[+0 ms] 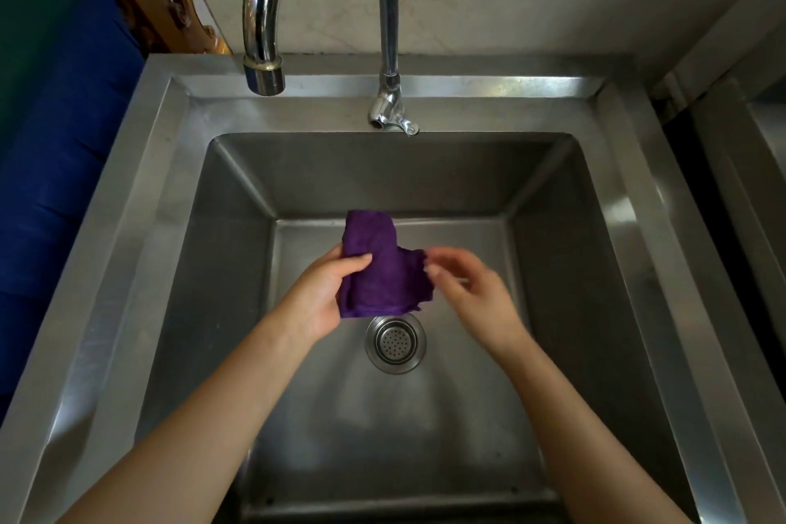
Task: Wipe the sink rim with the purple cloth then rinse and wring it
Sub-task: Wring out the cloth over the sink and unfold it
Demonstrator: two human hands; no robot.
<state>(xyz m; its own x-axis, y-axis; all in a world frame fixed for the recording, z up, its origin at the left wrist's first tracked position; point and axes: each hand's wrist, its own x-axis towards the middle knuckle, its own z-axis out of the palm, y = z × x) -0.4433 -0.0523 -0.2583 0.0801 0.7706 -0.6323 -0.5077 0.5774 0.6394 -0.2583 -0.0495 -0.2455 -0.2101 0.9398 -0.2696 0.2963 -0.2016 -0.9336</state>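
The purple cloth [378, 264] hangs crumpled over the middle of the steel sink basin, above the drain. My left hand [321, 291] grips its left side, thumb pressed on the fabric. My right hand [465, 294] is at the cloth's right edge with fingers curled and blurred; whether it pinches the cloth I cannot tell. The sink rim [140, 200] frames the basin on all sides. No water runs from the faucet spout [263, 72].
A chrome gooseneck faucet with its base and lever [389, 115] stands on the back rim. The round drain strainer [395, 342] sits in the basin floor. A blue and green object [55, 166] lies left of the sink. Another steel unit [761, 166] stands at the right.
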